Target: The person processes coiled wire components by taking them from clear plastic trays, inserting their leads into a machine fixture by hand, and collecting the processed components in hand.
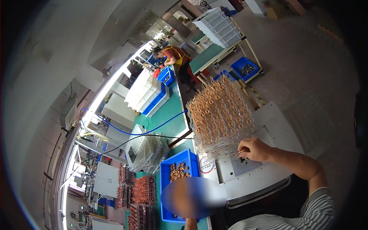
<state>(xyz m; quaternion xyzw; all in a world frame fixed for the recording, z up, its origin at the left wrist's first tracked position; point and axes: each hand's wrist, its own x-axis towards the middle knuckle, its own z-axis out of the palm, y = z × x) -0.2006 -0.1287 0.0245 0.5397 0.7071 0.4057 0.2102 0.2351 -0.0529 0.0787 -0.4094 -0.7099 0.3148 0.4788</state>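
My right hand (253, 149) is closed in a pinch above the light grey machine top (264, 174). What its fingertips hold is too small to make out. Just beyond it stands a stack of clear plastic trays (218, 147), the top one filled with rows of copper-coloured wire coils (218, 109). To the left sits a blue bin (194, 157) with a pile of loose copper-coloured rings (178, 171). My left forearm (191, 224) reaches toward that bin, but a blurred oval patch hides the left hand and its fingers.
Empty-looking clear trays (147, 151) are stacked on the green bench (176, 115). Stacked trays of reddish coils (143, 189) stand at lower left. A blue hose (153, 131) and black cable cross the bench. White bins (145, 92), a co-worker (176, 57) and a cart (212, 57) are farther off.
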